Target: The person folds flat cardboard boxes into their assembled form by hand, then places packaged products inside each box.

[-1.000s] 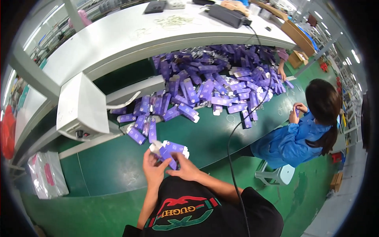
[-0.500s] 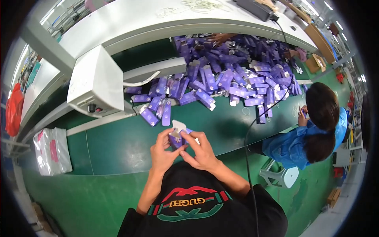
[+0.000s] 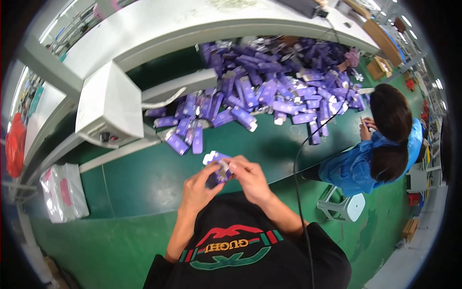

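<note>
Just past the front edge of the green work surface, a small purple carton is held between my two hands. My left hand is closed around its left side. With thumb and fingers, my right hand pinches the carton's upper right part, at a pale flap. White flaps and more purple card stick out behind it; I cannot tell whether they belong to a second carton. Farther away, a large heap of purple cartons with silvery packets among them covers the back of the surface. Nearest my hands are a few loose cartons.
A white box-shaped device stands at left, above a white plastic bag. A black cable hangs down past my right arm. At right, a co-worker in blue is beside a pale stool. A white shelf spans the back.
The carton has been turned in my hands: its raised white flap has gone from the top, and white flaps now show at upper left. The view has shifted slightly.
</note>
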The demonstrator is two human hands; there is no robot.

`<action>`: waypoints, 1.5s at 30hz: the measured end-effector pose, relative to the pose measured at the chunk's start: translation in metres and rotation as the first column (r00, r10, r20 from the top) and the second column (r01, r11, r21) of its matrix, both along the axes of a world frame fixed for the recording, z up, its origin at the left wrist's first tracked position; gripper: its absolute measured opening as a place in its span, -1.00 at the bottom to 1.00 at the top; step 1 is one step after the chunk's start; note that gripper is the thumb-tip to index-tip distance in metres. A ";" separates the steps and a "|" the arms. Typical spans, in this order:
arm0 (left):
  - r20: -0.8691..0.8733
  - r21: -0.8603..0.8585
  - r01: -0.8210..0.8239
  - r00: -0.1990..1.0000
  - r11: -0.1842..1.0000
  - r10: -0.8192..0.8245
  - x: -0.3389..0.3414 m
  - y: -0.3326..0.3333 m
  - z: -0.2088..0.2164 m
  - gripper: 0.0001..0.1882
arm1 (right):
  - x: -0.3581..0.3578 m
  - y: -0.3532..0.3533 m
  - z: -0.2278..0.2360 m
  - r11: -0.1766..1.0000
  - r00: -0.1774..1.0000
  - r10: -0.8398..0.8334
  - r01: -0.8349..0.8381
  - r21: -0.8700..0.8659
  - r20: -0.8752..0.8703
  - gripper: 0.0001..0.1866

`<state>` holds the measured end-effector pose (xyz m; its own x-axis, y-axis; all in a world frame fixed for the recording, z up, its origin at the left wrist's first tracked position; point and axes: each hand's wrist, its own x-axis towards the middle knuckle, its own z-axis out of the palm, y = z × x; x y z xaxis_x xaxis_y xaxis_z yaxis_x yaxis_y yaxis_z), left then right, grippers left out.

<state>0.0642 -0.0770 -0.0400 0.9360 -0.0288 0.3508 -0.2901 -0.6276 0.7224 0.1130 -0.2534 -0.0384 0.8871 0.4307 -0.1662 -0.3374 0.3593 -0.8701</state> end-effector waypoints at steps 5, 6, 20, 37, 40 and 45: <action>-0.036 0.039 -0.046 0.998 0.998 0.048 0.001 -0.006 0.008 -0.29 | -0.012 0.007 0.009 0.862 0.844 -0.009 0.279 -0.424 0.537 -0.69; -0.003 0.051 -0.046 0.999 0.998 0.046 0.001 -0.007 0.007 -0.27 | -0.011 0.009 0.005 0.838 0.777 -0.017 0.354 -0.415 0.629 -0.69; -0.288 -0.371 -0.059 0.956 0.927 -0.055 -0.007 0.002 0.016 -0.43 | -0.022 0.013 -0.009 0.911 0.854 0.002 0.214 -0.354 0.521 -0.59; -0.599 -0.352 -0.205 0.799 0.913 -0.052 -0.010 0.018 -0.079 -0.43 | 0.064 -0.044 -0.125 0.794 0.972 0.083 -0.197 -0.575 -0.218 -0.62; -0.603 -0.328 -0.152 0.793 0.932 -0.083 -0.017 0.022 -0.080 -0.44 | 0.123 -0.056 -0.112 0.916 0.914 -0.385 0.361 -0.172 -0.130 -0.43; -0.636 -0.288 -0.170 0.770 0.942 -0.055 -0.022 0.013 -0.065 -0.48 | 0.099 -0.046 -0.192 0.521 0.876 0.192 0.291 -0.802 0.443 -0.22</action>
<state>0.0424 -0.0636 -0.1045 0.9414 0.0372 -0.3353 0.3277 -0.3369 0.8827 0.2124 -0.2992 -0.2299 0.9663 0.2567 -0.0191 0.1441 -0.6011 -0.7861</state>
